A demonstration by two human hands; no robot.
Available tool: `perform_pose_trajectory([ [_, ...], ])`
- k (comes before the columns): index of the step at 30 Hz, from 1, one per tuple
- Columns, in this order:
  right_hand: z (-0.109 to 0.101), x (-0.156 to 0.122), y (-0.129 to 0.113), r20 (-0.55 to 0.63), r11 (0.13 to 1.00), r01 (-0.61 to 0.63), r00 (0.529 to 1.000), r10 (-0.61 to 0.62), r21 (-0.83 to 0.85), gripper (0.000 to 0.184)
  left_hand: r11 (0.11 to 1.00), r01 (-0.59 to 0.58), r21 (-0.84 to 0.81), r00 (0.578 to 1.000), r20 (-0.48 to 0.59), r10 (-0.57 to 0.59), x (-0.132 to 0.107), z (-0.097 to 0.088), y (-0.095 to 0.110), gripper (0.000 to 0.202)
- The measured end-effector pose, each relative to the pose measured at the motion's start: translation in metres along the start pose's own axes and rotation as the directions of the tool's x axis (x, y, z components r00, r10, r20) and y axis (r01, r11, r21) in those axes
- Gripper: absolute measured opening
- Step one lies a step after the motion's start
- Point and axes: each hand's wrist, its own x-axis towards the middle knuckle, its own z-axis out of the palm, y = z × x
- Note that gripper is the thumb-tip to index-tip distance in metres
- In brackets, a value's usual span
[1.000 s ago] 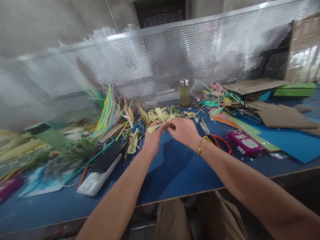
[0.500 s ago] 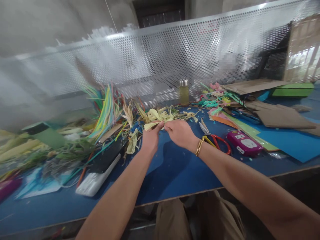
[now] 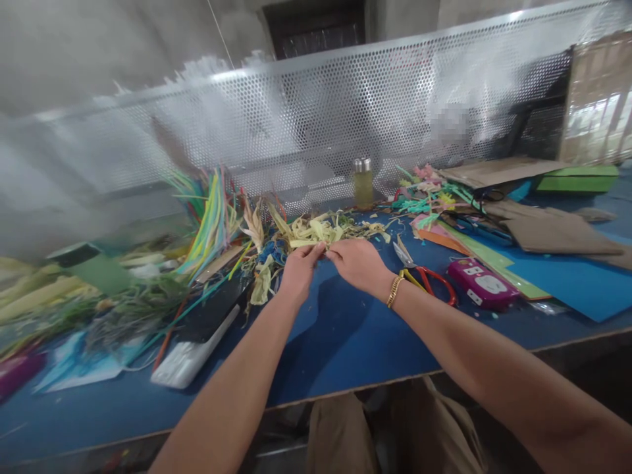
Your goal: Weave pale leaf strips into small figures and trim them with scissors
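Observation:
My left hand (image 3: 301, 268) and my right hand (image 3: 358, 262) meet over the blue table, thumbs and fingertips pinched close together. Between them they grip a pale yellow-green corn husk (image 3: 323, 232), whose lower part is hidden by the fingers. Just behind lies a heap of dried husk strips (image 3: 368, 229), so the held piece partly blends into it. A loose curled husk (image 3: 261, 282) and a tangle of blue thread (image 3: 274, 252) lie left of my left hand. Scissors with red and yellow handles (image 3: 437, 282) rest beside my right wrist.
A purple box-shaped object (image 3: 482, 283) sits at right, near blue paper (image 3: 567, 276) and cardboard (image 3: 557, 227). A jar (image 3: 363, 184) stands by the perforated metal screen (image 3: 340, 99). Leftward are a phone-like white object (image 3: 190, 359), colourful stems (image 3: 210, 214) and a green cylinder (image 3: 91, 263).
The husk strip that stuck out over my left hand has folded down and shows less. Both hands stay in nearly the same place, still pinching.

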Motion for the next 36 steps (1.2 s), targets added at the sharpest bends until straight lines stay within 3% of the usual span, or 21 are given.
perform_pose_trajectory([
  [3, -0.0038, -0.0002, 0.0026, -0.062, 0.997, -0.080, 0.995, 0.080, 0.008, 0.030, 0.998, -0.045, -0.047, 0.999, 0.015, 0.046, -0.0013, 0.0018, 0.0012, 0.026],
  [7, -0.0088, -0.0003, 0.0035, -0.115, 0.993, -0.113, 0.986, 0.117, 0.035, 0.024, 0.995, -0.099, -0.023, 0.994, -0.047, 0.098, -0.0028, 0.0008, 0.0040, 0.024],
  [14, -0.0068, 0.0010, 0.0040, -0.121, 0.998, -0.040, 0.992, 0.033, -0.056, 0.029, 0.993, -0.120, 0.015, 0.988, -0.098, 0.121, -0.0014, 0.0002, 0.0063, 0.020],
  [22, -0.0023, 0.0004, 0.0048, -0.144, 0.999, 0.023, 0.989, -0.027, -0.027, 0.028, 0.987, -0.162, -0.014, 0.977, -0.144, 0.159, 0.0018, -0.0011, 0.0009, 0.020],
  [36, -0.0054, 0.0019, 0.0064, -0.200, 1.000, 0.005, 0.980, 0.001, 0.030, 0.019, 0.989, -0.135, 0.062, 0.989, -0.049, 0.138, 0.0000, -0.0007, 0.0024, 0.012],
])
